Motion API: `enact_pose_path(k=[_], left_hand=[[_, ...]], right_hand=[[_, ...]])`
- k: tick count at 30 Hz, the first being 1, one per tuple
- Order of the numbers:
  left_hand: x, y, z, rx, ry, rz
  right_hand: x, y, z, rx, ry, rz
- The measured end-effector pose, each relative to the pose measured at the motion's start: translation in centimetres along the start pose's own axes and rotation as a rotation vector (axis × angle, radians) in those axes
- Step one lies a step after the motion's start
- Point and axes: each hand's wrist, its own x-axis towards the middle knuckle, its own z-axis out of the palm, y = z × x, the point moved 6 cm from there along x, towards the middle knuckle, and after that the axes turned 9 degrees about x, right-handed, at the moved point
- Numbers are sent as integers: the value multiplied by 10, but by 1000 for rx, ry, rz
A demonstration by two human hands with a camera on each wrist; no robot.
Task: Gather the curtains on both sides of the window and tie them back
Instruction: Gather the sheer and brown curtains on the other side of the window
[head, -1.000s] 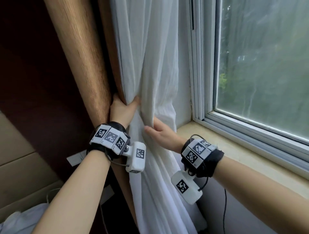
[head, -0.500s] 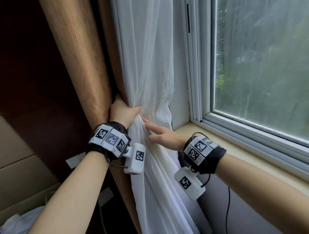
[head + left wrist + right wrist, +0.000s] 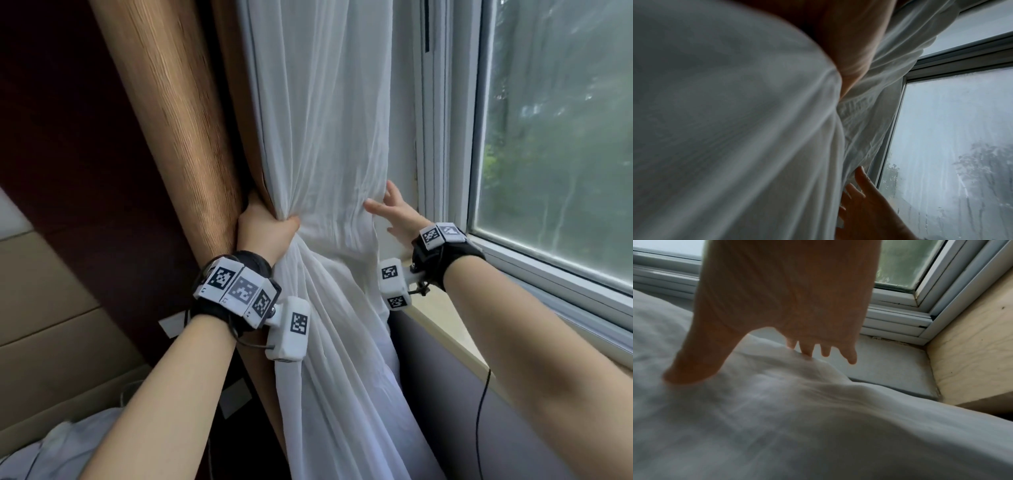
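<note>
A white sheer curtain hangs left of the window, with a brown heavy curtain beside it. My left hand grips both curtains bunched together at waist height; its palm shows against the white curtain in the left wrist view. My right hand is spread with straight fingers at the sheer curtain's right edge, thumb on the front, fingers reaching behind. In the right wrist view its fingertips touch the curtain's fold. No tie-back is in view.
The window glass and its white frame stand to the right. A pale sill runs below it, close to my right wrist. A dark wall and beige panels lie to the left, white cloth at the bottom left.
My right hand has let go of the middle of the sheer curtain and moved right and up to its window-side edge. My left hand keeps its grip.
</note>
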Motion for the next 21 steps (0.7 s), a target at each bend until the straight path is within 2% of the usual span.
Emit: enact_pose_path(k=[5,12,15,21], left_hand=[[7,-3,2,-12,-10,3],[14,-8,3,-21,-6,4],[14,-8,3,-35,-12,7],[7,-3,1,-56,-14,10]], right_hand=[[5,5,18,15,-124,24],[-8,9,4,-17,193,-43],[-25,9,-1,-21,262,-123],[-71,6,6,-179,361,-322]])
